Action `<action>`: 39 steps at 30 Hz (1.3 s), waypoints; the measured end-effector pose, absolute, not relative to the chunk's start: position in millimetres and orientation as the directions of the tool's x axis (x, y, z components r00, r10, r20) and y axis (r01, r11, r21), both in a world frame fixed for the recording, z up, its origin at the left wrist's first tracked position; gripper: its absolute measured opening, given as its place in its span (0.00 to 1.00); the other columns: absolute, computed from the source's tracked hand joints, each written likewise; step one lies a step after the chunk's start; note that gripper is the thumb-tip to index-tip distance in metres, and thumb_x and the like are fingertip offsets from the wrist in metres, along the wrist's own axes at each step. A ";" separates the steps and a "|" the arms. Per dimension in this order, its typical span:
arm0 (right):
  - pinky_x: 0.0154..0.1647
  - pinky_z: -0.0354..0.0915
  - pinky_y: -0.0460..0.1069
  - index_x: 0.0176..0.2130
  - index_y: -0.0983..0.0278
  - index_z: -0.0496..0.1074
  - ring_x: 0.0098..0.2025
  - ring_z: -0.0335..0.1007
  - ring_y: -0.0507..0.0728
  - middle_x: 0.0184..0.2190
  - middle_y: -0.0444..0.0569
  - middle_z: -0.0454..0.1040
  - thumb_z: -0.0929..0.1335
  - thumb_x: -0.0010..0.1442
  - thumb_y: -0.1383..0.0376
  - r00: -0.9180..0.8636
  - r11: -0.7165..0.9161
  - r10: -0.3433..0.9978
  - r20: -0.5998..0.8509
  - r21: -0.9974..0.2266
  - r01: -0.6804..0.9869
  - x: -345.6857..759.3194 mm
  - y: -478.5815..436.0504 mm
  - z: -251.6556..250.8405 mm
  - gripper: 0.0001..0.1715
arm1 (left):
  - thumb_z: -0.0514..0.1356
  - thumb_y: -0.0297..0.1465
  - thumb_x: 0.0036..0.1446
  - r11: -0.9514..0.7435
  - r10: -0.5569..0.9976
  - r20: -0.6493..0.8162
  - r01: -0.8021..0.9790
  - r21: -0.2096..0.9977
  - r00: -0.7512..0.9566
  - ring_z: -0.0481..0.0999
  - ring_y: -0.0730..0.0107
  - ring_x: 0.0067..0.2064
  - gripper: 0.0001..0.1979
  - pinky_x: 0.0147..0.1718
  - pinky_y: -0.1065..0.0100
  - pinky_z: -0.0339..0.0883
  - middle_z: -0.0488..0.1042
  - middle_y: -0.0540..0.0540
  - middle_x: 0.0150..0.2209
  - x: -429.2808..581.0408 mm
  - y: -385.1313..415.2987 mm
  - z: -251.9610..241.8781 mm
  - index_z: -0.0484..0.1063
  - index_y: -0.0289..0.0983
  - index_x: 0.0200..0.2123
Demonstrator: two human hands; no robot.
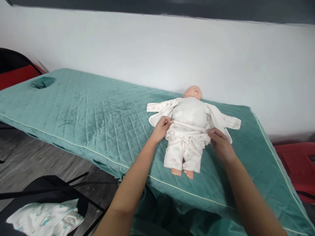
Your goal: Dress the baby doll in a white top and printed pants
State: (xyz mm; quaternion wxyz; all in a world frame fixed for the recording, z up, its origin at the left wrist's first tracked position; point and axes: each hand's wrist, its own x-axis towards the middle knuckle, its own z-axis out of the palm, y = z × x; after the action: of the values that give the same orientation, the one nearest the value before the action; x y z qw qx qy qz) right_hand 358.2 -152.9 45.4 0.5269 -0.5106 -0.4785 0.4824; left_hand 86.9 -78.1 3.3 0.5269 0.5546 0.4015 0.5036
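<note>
A baby doll (192, 92) lies on its back, its head toward the wall and its bare feet toward me. Its white printed jacket (163, 106) is spread open at both sides, baring a pale cloth torso (190, 112). White printed pants (185, 144) cover the legs. My left hand (161, 128) pinches the waistband at the doll's left-hand side in view. At the opposite side my right hand (220, 142) grips the same waistband, its fingers curled. Between both hands the waistband stretches across the lower belly.
The doll lies on a bed with a green quilted cover (98, 111), which has a face hole (43, 82) at the far left. A black chair (46, 183) holding a printed cloth (46, 218) stands at lower left. Red chairs (299, 167) flank the bed; a white wall (137, 49) runs behind.
</note>
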 end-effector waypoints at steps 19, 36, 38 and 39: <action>0.26 0.51 0.47 0.31 0.61 0.70 0.25 0.54 0.50 0.23 0.39 0.62 0.74 0.54 0.52 0.223 0.155 0.951 0.212 -0.956 0.248 351.7 -93.5 21.7 0.18 | 0.55 0.29 0.59 -0.212 0.972 0.187 0.191 0.958 0.144 0.63 0.73 0.32 0.01 0.33 0.71 0.57 0.66 0.53 0.29 91.7 -74.7 6.9 0.63 0.39 0.34; 0.31 0.59 0.49 0.32 0.61 0.72 0.30 0.62 0.52 0.26 0.41 0.68 0.73 0.57 0.50 0.260 0.114 0.948 0.184 -0.958 0.262 344.6 -93.4 22.9 0.18 | 0.63 0.26 0.43 0.139 0.733 -0.180 0.114 0.984 0.656 0.70 0.73 0.23 0.10 0.20 0.72 0.62 0.74 0.51 0.26 70.0 -22.6 31.3 0.76 0.37 0.33; 0.32 0.60 0.49 0.32 0.62 0.72 0.30 0.62 0.53 0.26 0.42 0.69 0.73 0.56 0.50 0.264 0.109 0.948 0.179 -0.960 0.259 344.8 -93.3 23.9 0.19 | 0.63 0.27 0.44 0.143 0.746 -0.158 0.076 0.987 0.647 0.67 0.76 0.22 0.09 0.20 0.73 0.60 0.72 0.53 0.25 68.9 -25.2 29.4 0.74 0.37 0.33; 0.32 0.60 0.49 0.32 0.62 0.72 0.30 0.62 0.53 0.26 0.42 0.69 0.73 0.56 0.49 0.265 0.105 0.949 0.173 -0.961 0.254 345.0 -93.5 24.3 0.19 | 0.64 0.28 0.45 0.141 0.746 -0.154 0.072 0.987 0.647 0.66 0.77 0.22 0.09 0.20 0.74 0.59 0.71 0.53 0.25 68.8 -25.9 29.1 0.73 0.37 0.33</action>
State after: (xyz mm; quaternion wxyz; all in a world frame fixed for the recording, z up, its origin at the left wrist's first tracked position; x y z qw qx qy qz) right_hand 345.0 -93.5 24.3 0.5375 -0.5861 -0.5132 0.3229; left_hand 68.8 -25.9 29.1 0.6755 0.6061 0.3377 0.2495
